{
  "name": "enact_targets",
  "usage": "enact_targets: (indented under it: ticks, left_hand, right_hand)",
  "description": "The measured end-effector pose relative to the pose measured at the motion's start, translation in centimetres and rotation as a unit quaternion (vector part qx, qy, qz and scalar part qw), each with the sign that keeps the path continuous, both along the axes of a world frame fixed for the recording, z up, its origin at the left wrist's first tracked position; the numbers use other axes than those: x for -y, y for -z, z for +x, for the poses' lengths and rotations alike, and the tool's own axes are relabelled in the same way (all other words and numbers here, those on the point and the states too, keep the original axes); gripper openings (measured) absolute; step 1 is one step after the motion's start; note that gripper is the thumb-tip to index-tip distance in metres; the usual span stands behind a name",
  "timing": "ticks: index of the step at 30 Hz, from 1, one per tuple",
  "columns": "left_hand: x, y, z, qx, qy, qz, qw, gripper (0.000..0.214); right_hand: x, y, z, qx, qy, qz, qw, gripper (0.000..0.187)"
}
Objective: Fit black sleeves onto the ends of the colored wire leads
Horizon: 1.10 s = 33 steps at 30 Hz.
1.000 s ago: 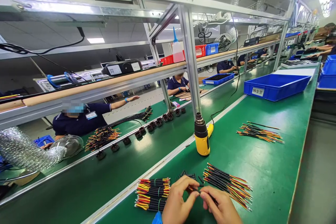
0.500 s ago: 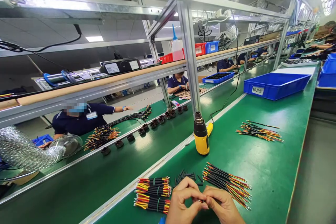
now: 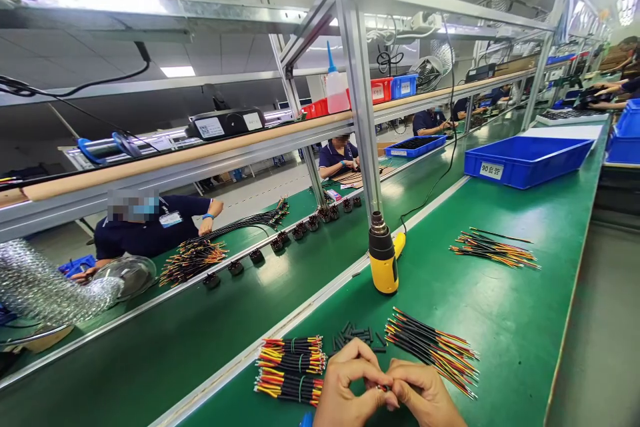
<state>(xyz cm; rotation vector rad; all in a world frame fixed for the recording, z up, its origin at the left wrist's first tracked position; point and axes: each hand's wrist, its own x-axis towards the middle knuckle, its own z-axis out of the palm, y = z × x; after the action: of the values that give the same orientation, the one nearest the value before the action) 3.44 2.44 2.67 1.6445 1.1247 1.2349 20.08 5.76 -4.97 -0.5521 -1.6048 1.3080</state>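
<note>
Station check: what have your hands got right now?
Left hand, right hand pinching one small wire end. Banded wire bundles left, loose red-yellow-black wires right. Short black tubes just ahead; yellow heat gun beyond.

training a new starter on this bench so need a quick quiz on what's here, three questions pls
1. True or false: the yellow heat gun stands upright on the green bench.
2. Where is the blue crate with the white label? a) on the bench b) on the floor c) on the upper shelf
3. On which side of the left hand do the tied wire bundles lie?

Key: 1 true; 2 a; 3 the left side
</note>
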Motion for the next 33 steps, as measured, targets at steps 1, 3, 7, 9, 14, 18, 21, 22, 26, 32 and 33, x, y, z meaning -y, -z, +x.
enact_targets:
  ticks: [1,3,7,9,14,18,21,22,26,32,33]
  left_hand:
    - [0.0,0.0,0.0,0.001,0.003,0.0,1.0,0.015]
    - [-0.1,-0.1,-0.1,0.009,0.008,-0.004,1.0,0.014]
    - [-0.3,0.1,-0.3,0.025,0.021,-0.006,0.999,0.015]
    - [-0.4,0.3,-0.3,0.025,0.026,-0.002,0.999,0.015]
    - [-0.4,-0.1,-0.6,0.004,0.038,-0.012,0.999,0.013]
    - [-1.2,-1.5,-2.3,-0.123,-0.059,-0.037,0.99,0.043]
    - [-2.1,-1.4,-3.7,-0.245,-0.127,-0.039,0.96,0.024]
    - [-2.4,-1.0,-3.8,-0.276,-0.129,-0.035,0.952,0.017]
    - [-3.1,1.2,-1.9,-0.32,-0.095,-0.024,0.942,0.017]
    - [-3.2,2.1,1.5,-0.165,-0.032,-0.003,0.986,0.036]
    - [-3.2,2.0,1.6,-0.096,-0.008,0.009,0.995,0.037]
  right_hand:
    - [0.0,-0.1,0.0,-0.001,0.0,-0.001,1.0,0.055]
    - [0.0,-0.3,0.0,-0.008,0.005,-0.002,1.0,0.055]
    - [0.0,-0.7,0.0,-0.02,0.012,0.018,1.0,0.051]
    - [0.1,-1.0,0.0,-0.014,0.012,0.036,0.999,0.052]
    - [0.2,-2.1,0.3,0.012,0.033,0.078,0.996,0.054]
    - [-0.9,-2.8,2.0,0.115,0.182,0.176,0.961,0.033]
    - [-2.3,-2.4,3.5,0.256,0.321,0.267,0.872,0.04]
    - [-2.8,-2.1,3.9,0.294,0.347,0.293,0.841,0.046]
    - [-3.7,-1.1,4.5,0.353,0.367,0.331,0.794,0.062]
    - [-2.5,-3.1,4.8,0.15,0.228,0.181,0.945,0.037]
    - [-2.2,-3.5,4.7,0.117,0.203,0.162,0.958,0.035]
